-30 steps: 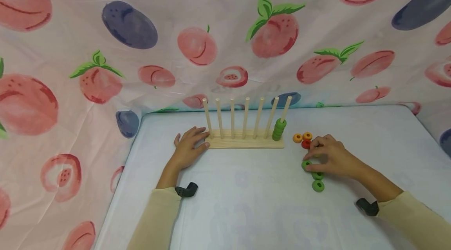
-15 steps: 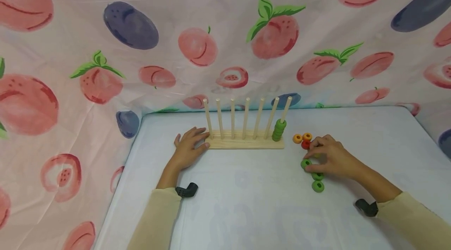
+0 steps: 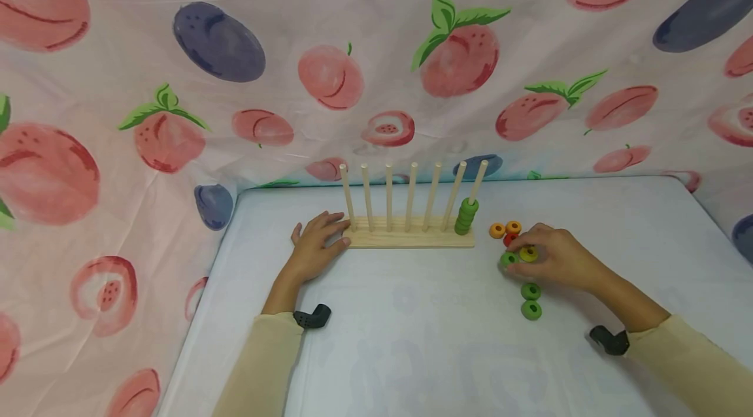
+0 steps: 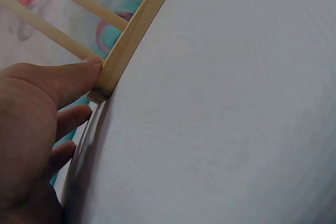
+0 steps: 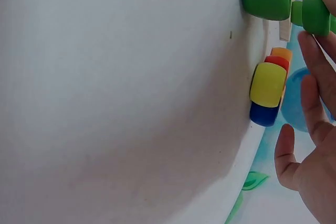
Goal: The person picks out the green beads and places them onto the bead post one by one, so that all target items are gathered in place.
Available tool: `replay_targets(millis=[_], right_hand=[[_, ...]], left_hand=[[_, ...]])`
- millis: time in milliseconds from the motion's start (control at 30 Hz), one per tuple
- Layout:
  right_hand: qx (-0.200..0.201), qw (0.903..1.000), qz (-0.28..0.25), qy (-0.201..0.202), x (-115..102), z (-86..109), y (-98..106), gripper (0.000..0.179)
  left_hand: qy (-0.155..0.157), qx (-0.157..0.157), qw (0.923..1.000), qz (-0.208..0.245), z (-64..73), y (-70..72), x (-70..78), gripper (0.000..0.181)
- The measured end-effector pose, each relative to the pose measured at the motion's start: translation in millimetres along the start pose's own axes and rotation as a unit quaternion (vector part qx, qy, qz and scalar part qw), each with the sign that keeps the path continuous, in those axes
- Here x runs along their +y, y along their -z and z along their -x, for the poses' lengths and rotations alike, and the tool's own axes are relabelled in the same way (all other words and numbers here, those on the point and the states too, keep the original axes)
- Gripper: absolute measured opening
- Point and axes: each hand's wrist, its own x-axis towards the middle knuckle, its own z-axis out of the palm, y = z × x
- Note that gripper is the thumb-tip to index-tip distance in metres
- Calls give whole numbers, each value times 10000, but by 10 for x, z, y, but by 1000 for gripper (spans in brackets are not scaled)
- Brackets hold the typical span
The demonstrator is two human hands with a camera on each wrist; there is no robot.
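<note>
Head view, and nothing big had budged: the patterned cloth (image 3: 376,25) hung behind, the white surface (image 3: 388,338) lay flat, and the wooden rack (image 3: 412,242) stood near the far edge, just as half a second before. The left hand (image 3: 317,246) hadn't shifted either, fingers spread and easy, touching the rack's left end. But the right hand (image 3: 553,257), that was where the action was! It had edged off with a green ring (image 3: 505,262) pinched between thumb and fingers; the ring had left its place beside the other loose greens, and the yellow ring (image 3: 533,257) had come into plainer sight. By the right wrist view the pinched ring looked clear of the surface, so I judged the pick-up made, though the ring was well apart from the rack.

Then the tally, big to small: one rack, two hands, seven pegs (image 3: 411,198). Only the rightmost carried anything, a green stack (image 3: 466,216) of four or five rings, too tightly packed to settle. Loose rings, eight showing: three green, counting the pinched one and two greens on the surface (image 3: 526,314), two orange rings (image 3: 518,227), one red ring (image 3: 508,241), one yellow, and one blue ring (image 5: 265,116) that only the right wrist view gave away.
</note>
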Motion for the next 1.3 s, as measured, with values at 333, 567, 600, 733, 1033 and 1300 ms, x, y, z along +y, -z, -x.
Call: replay_targets(millis=[333,567,600,733,1033,1300], right_hand=[[265,9992,-123,290,-44,-28,37,29],[315,9989,-141,315,-70,-66,73,26],[313,9989,-151,303,-74,-73,80,26],[362,9989,-151,255,-101,-99,119,27],[629,9974,-196,275,-207,-211,264,26],[855,9951,-486,80,-344,-325,340,25]], left_hand=[[10,-13,10000,-3,-1,0,4,45],[-12,1,10000,28,1,4,11,45],[-7,4,10000,20,2,4,9,45],[5,4,10000,1,4,3,2,45],[-21,5,10000,-36,-7,-5,-10,45],[6,-17,10000,-26,-4,-8,-22,45]])
